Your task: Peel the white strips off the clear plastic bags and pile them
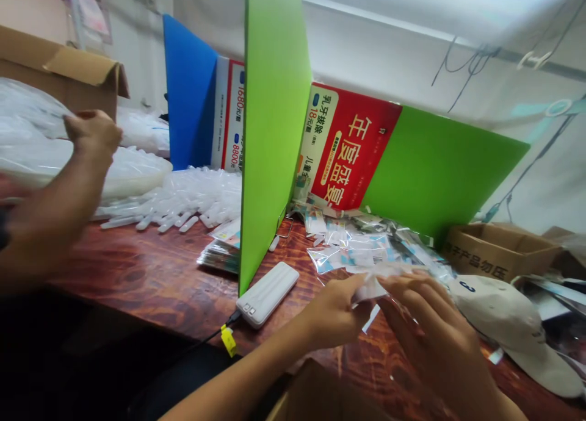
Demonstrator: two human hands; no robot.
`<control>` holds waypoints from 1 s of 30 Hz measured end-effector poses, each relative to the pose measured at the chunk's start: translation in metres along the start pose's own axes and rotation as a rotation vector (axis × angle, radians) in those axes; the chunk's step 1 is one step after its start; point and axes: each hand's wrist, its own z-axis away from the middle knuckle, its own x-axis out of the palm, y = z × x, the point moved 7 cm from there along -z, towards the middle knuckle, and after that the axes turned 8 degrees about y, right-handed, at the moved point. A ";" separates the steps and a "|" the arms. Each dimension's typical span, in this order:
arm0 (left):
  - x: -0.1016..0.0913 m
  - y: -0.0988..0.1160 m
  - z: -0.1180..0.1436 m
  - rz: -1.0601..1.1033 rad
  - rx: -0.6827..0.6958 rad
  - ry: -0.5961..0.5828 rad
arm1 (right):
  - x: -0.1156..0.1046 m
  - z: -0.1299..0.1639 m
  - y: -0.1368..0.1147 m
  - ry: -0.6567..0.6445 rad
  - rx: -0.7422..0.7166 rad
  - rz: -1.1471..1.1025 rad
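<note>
Head view, looking down over a reddish wooden table (151, 274). Low in the middle, left hand (334, 314) and right hand (430, 329) meeting over the table edge, both pinched narrow on one small clear packet (370, 288), fingertips at its opposite sides as if to keep the thin film taut and steady. Just beyond, within easy reach, a loose heap of similar packets (361, 244) spread against the foot of a green divider (274, 116), which screens off this work spot. Behind the heap, a red printed sign (352, 146) leaning on a second green panel. Beside the divider's near corner, a white power bank (268, 294) with a black cable running off the table edge. At right, a white cap (513, 329) and an open cardboard box (499, 247). Far left, across the divider, a co-worker's hand (91, 134) gripping a clear plastic bag (36, 146), with a pile of small clear tubes (183, 198) beside it.
</note>
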 end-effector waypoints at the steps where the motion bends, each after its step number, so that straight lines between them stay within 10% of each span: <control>1: 0.003 0.003 0.003 0.131 -0.042 -0.062 | -0.007 -0.003 -0.003 0.027 0.006 0.009; 6: 0.015 0.021 0.019 0.648 -0.300 -0.333 | -0.033 -0.018 -0.006 0.006 0.104 0.037; 11: 0.006 0.022 0.009 0.862 -0.328 -0.146 | -0.024 -0.022 -0.005 -0.079 0.133 -0.028; 17: 0.006 -0.002 0.008 0.575 -0.354 0.022 | 0.004 -0.002 0.009 -0.125 0.161 0.105; 30: 0.014 0.004 0.009 0.109 -0.299 -0.105 | 0.027 0.015 0.023 -0.169 0.177 0.109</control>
